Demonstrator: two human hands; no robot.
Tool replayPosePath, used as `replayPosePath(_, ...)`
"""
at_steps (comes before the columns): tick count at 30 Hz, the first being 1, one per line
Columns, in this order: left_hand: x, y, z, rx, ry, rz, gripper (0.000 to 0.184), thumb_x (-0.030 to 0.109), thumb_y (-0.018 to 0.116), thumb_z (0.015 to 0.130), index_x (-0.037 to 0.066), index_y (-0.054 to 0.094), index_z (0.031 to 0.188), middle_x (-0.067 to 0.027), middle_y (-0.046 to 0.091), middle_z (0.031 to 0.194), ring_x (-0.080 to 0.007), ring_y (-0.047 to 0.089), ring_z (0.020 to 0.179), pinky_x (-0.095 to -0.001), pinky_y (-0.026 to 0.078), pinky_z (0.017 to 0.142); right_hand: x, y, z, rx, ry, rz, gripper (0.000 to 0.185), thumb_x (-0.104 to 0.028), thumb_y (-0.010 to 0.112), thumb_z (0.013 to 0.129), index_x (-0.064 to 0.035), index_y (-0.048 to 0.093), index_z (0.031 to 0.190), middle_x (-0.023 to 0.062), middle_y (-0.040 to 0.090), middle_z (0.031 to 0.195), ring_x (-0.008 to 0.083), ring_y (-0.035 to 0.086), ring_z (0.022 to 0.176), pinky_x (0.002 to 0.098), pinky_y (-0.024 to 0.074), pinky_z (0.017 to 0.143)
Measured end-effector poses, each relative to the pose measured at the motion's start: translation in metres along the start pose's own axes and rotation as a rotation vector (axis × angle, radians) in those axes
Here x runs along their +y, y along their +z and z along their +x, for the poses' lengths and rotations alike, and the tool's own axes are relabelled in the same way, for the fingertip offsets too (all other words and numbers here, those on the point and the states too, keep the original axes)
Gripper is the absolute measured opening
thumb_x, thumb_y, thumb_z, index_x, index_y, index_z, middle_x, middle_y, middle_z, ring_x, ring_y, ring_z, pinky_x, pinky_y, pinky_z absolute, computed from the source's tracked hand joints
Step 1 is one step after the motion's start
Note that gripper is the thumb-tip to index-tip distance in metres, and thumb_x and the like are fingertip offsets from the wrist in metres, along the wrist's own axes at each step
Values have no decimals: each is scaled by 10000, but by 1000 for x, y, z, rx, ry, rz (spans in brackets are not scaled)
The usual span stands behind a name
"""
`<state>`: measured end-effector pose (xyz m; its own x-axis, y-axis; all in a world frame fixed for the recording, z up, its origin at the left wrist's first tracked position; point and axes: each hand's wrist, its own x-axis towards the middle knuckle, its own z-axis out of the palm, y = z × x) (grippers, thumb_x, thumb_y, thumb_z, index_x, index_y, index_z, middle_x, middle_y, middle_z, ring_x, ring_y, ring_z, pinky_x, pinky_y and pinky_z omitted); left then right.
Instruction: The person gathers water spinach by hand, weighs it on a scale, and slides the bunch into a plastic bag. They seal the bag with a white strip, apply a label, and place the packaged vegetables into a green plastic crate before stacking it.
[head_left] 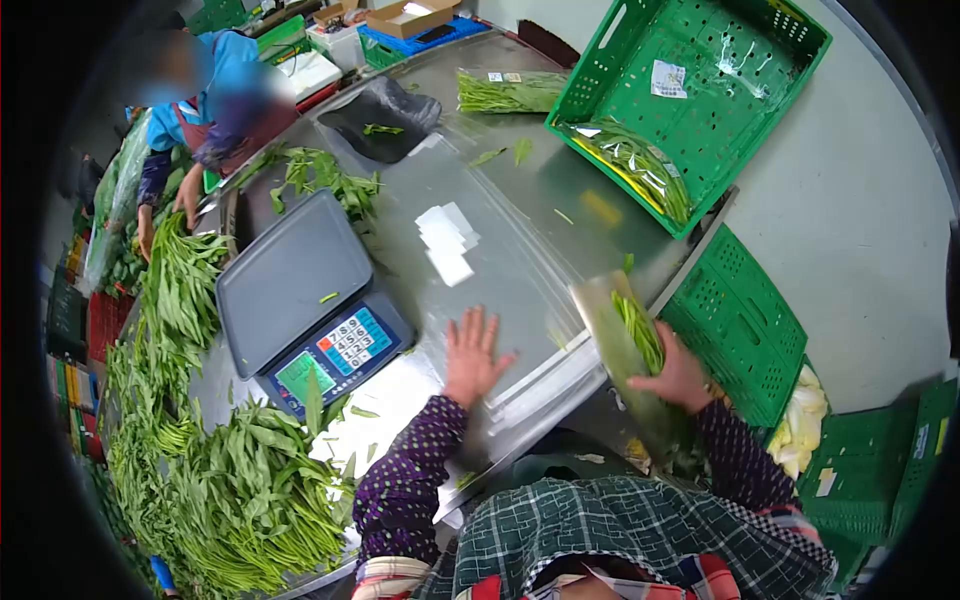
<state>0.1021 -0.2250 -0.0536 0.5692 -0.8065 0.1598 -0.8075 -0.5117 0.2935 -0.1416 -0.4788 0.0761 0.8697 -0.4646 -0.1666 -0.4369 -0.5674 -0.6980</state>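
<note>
Now, right hand [675, 370]: partly closed, thumb on the near face of a clear plastic bag of green stems [637, 335], fingers mostly hidden behind; bag tilted by the table edge, right of the scale.
Left hand [474, 355]: holding nothing, fingers spread, palm down over the steel table [395, 215], just right of the scale.
Bag handling: best done, I judge, with a broad, light pinch that spares the stems, the limp lower end supported and the film smooth.
Scale: one, grey plastic, with a blue-and-white keypad [345, 275].
Bagged greens: three; one in hand, one lying [512, 92] beyond and right of the scale, one inside an open green plastic crate [720, 150] farther right.
White paper labels [445, 240]: several, right of the scale, overlapping too much to count.
Co-worker [215, 95]: one, beyond the scale.
</note>
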Motion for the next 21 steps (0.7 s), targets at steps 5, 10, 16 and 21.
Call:
replayPosePath(5,-12,-7,52,81,20,192,605,397,480,906,-4,411,1354,-213,324,1455,-353,300,1344,-511,206,1100,-13,19,-25,-33,26,-54,1079,-459,805,607,-29,253,1428,236,493,1304,365,525,1170,399,419,978)
replayPosePath(10,1,1,51,4,162,160,456,214,566,841,-37,507,1217,-224,482,1317,-359,453,1229,-456,352,1031,-29,17,0,-192,81,-127,1051,-453,791,642,-16,243,1426,292,554,1173,395,587,1034,399,467,878)
replayPosePath(16,26,9,13,117,336,-158,222,147,662,715,14,620,887,-183,634,1037,-329,631,917,-401,531,760,-39,17,10,-271,146,-193,1048,-443,791,647,-10,238,1425,304,563,1151,399,590,1025,409,466,875)
replayPosePath(21,30,-20,20,130,79,-193,146,149,647,724,37,636,816,-172,641,1050,-319,634,954,-406,532,762,-8,34,3,-63,-20,-125,1073,-515,771,623,-50,244,1435,270,624,1011,393,634,880,414,495,767)
